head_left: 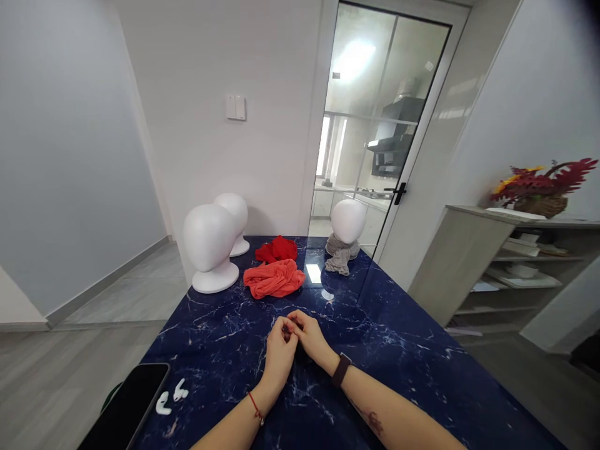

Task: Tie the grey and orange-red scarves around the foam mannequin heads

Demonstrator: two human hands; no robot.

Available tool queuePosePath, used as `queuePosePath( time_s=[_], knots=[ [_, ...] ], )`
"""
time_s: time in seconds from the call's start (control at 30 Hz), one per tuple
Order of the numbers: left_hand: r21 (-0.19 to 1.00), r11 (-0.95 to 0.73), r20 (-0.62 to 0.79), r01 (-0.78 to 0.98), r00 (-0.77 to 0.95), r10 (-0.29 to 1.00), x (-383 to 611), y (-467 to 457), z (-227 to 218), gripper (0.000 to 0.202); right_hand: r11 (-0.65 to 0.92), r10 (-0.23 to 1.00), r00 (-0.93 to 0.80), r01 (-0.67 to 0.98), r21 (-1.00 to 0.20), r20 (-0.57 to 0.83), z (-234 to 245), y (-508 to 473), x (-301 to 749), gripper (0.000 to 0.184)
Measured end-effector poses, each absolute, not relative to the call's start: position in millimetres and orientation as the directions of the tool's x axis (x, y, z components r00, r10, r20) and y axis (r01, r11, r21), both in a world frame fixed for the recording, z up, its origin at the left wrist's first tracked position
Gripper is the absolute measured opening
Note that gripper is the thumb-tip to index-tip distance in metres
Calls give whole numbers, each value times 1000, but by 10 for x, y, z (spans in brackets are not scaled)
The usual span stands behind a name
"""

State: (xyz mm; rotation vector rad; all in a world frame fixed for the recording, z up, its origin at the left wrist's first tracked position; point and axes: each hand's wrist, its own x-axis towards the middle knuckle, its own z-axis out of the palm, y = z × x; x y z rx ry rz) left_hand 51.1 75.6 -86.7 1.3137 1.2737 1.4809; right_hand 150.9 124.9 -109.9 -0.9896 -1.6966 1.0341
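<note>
My left hand (280, 351) and my right hand (310, 336) meet at the fingertips, low over the middle of the marbled table (244, 362). Both hands have curled fingers and show nothing held in them. Just beyond them lies a crumpled coral-coloured cloth (274, 279), with a red cloth (277, 249) behind it. Two white mannequin heads, a nearer one (209, 240) and a farther one (234, 212), stand upright at the left. At the far right of the table, a third mannequin head (348, 220) has a grey cloth (340, 256) around its neck.
A black phone (129, 406) and two white earbuds, one (163, 403) beside the other (180, 390), lie at the near left. Behind the table is a glass door (370, 125). A shelf unit (478, 250) with a flower basket (541, 200) stands to the right.
</note>
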Motion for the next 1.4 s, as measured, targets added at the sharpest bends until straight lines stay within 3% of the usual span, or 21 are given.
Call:
queuePosePath(
  time_s=[0.47, 0.67, 1.03, 1.4],
  knots=[
    [980, -191, 198, 56, -178, 964, 519, 778, -908, 12, 329, 922, -267, 156, -931, 282, -1029, 1209, 1523, 13],
    [979, -187, 198, 79, -172, 965, 518, 754, -862, 3, 306, 927, -266, 133, -943, 263, -1038, 1225, 1518, 14],
    [981, -148, 116, -128, -231, 966, 505, 707, -750, 15, 272, 938, -244, 75, -959, 247, -1085, 1246, 1527, 11],
    [984, -164, 149, -63, -195, 969, 532, 694, -767, 8, 267, 942, -245, 124, -956, 231, -1062, 1227, 1536, 9]
  ],
)
